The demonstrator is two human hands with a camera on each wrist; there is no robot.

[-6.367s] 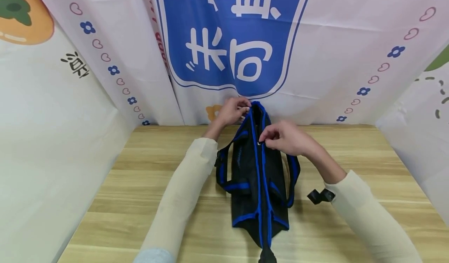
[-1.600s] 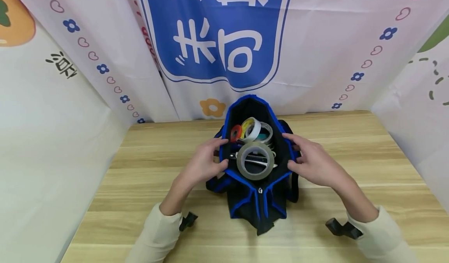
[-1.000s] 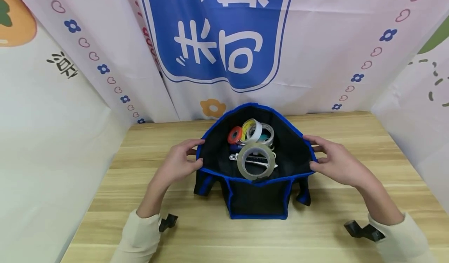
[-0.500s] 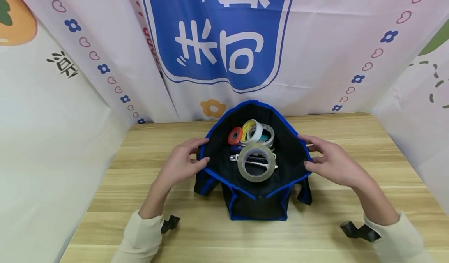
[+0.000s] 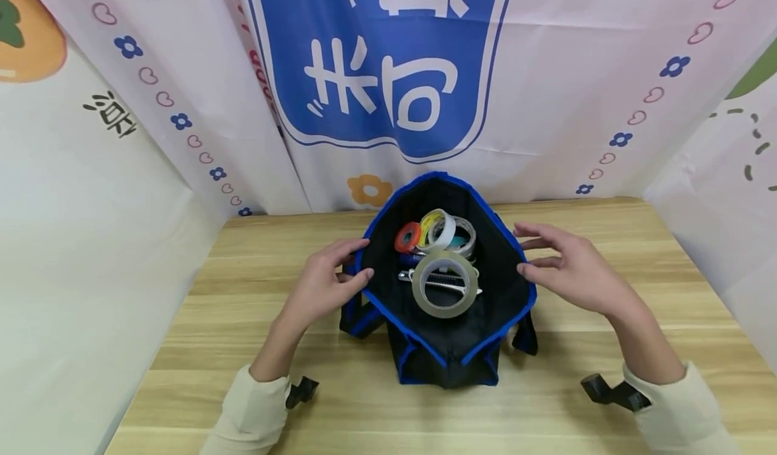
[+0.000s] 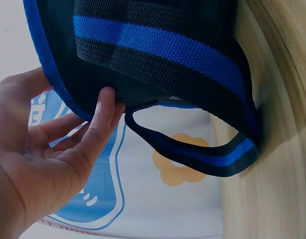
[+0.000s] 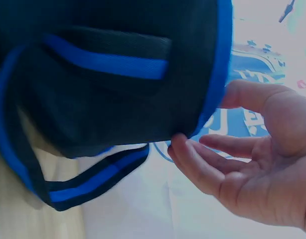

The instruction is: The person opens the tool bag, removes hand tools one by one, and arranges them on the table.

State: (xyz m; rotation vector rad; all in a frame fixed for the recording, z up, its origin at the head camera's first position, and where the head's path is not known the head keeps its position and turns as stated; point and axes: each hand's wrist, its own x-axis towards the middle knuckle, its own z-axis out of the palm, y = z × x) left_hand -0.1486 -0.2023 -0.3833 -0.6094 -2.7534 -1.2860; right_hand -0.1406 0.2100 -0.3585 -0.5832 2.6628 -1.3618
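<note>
On the wood-grain surface, a blue-edged black bag is stood upright, mouth spread. Inside the bag, tape rolls and a cutter are held. The bag's sides are touched by the left grip and right grip, fingers loosely apart.

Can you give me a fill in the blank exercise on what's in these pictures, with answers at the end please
The black bag is trimmed in ____.
A knife shows through the middle of the largest roll of ____.
An orange ____ is printed low on the back cloth, beside the bag.

Missing words: blue; tape; flower.
</note>
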